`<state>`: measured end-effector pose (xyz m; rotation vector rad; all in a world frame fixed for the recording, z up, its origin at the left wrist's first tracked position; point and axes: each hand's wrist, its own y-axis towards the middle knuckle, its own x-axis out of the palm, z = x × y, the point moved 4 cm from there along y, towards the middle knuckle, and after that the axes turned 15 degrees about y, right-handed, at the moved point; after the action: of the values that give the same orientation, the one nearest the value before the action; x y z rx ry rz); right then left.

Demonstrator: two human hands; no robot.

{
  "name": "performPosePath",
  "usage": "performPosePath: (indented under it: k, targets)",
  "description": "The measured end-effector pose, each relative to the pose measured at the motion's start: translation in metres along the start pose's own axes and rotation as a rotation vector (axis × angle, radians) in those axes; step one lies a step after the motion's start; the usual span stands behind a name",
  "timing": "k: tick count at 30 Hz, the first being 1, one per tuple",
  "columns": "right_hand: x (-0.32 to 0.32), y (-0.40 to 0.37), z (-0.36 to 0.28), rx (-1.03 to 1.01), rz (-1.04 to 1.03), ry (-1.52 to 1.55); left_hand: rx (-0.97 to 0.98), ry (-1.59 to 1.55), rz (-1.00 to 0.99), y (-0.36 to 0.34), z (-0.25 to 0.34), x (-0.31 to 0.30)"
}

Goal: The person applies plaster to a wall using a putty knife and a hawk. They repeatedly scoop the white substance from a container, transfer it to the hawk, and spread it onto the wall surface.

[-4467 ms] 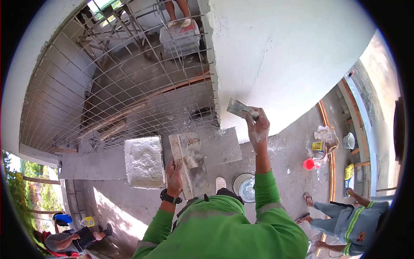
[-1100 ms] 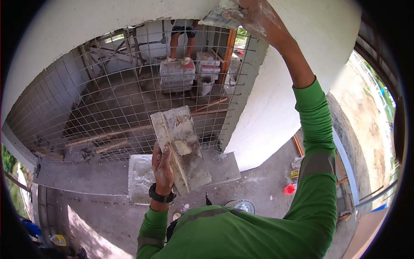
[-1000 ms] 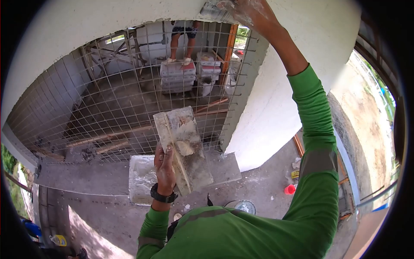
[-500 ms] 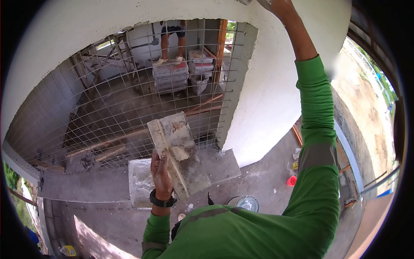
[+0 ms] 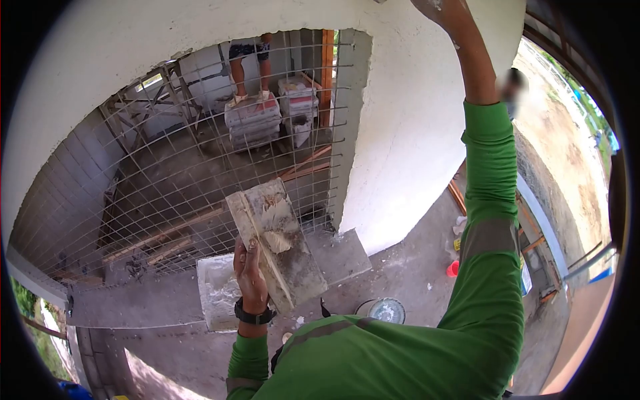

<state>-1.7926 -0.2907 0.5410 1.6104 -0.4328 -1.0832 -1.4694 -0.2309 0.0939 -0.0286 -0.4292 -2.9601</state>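
My left hand (image 5: pixel 252 283), with a dark watch at its wrist, grips a plaster-smeared mortar board (image 5: pixel 300 257) by the strip along its length. A lump of pale plaster (image 5: pixel 277 241) sits on the board. Raised at the top edge of the view, my right hand (image 5: pixel 443 9) is by the white plastered wall (image 5: pixel 407 133). Its fingers are cut off by the frame. A sliver of something grey shows at the top edge left of this hand, too little to name.
A metal bar grid (image 5: pixel 180 180) fills the wall opening. Behind it, a person (image 5: pixel 250 67) stands on stacked bags (image 5: pixel 253 127). Below are a whitened slab or tray (image 5: pixel 217 287), a round bucket (image 5: pixel 387 311) and a red container (image 5: pixel 453 269). Another person (image 5: pixel 513 90) is outside at right.
My view has shifted slightly, with the opening and wall moving left in it. My right hand has moved slightly right in view. My left hand still holds the mortar board.
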Motion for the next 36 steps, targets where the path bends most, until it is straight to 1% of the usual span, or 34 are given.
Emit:
performPosePath:
  k: [1,3,4,6,8,9,10,12,13,15,16,17,18,19,21,23,27,29,31,34,36]
  targets:
    - [-0.002,-0.016,-0.008,0.002,-0.004,0.001,-0.004,0.000,0.000,0.002,0.000,0.000]
    - [0.008,-0.058,-0.030,-0.013,0.017,0.135,0.060,0.073,-0.048,0.002,0.005,0.001]
    - [0.020,-0.080,-0.043,-0.026,0.019,0.222,0.043,0.073,-0.004,0.000,0.006,0.000]
    - [0.048,-0.139,-0.066,-0.076,-0.046,0.397,0.085,-0.050,-0.005,0.000,0.007,0.005]
    - [0.071,-0.180,-0.101,-0.168,-0.145,0.515,0.093,-0.053,0.056,-0.001,0.004,0.003]
    - [0.080,-0.198,-0.113,-0.172,-0.206,0.552,0.121,-0.062,0.070,0.000,0.006,0.004]
    - [0.086,-0.210,-0.123,-0.176,-0.263,0.582,0.126,-0.058,0.087,0.000,0.016,0.004]
    - [0.090,-0.221,-0.141,-0.237,-0.328,0.570,0.188,-0.051,0.041,-0.004,0.046,0.006]
    - [0.093,-0.228,-0.144,-0.198,-0.361,0.580,0.191,-0.046,0.049,-0.005,0.055,0.008]
    - [0.093,-0.240,-0.158,-0.246,-0.357,0.574,0.293,-0.135,0.055,-0.009,0.073,0.011]
    - [0.094,-0.244,-0.163,-0.289,-0.360,0.563,0.299,-0.134,0.065,-0.010,0.076,0.011]
    - [0.096,-0.246,-0.168,-0.314,-0.354,0.555,0.346,-0.123,0.059,-0.011,0.080,0.011]
    - [0.099,-0.244,-0.171,-0.320,-0.355,0.559,0.390,-0.112,0.051,-0.013,0.085,0.010]
    - [0.100,-0.238,-0.173,-0.295,-0.340,0.546,0.389,-0.114,0.054,-0.015,0.090,0.007]
    - [0.103,-0.229,-0.177,-0.274,-0.317,0.527,0.414,-0.088,-0.025,-0.015,0.098,0.004]
    - [0.100,-0.218,-0.179,-0.288,-0.222,0.448,0.434,-0.062,-0.032,-0.014,0.100,0.000]
    - [0.083,-0.190,-0.174,-0.271,-0.166,0.397,0.485,-0.038,-0.072,-0.019,0.117,-0.004]
    - [0.067,-0.164,-0.166,-0.166,-0.108,0.417,0.490,-0.074,-0.090,-0.020,0.128,-0.004]
    - [0.052,-0.137,-0.160,-0.136,-0.027,0.340,0.494,-0.108,-0.102,-0.023,0.131,-0.006]
    - [0.046,-0.093,-0.151,-0.135,-0.008,0.263,0.501,-0.121,-0.107,-0.028,0.133,-0.008]
    - [0.051,-0.061,-0.152,-0.074,-0.114,0.077,0.481,-0.108,-0.039,-0.027,0.128,-0.009]
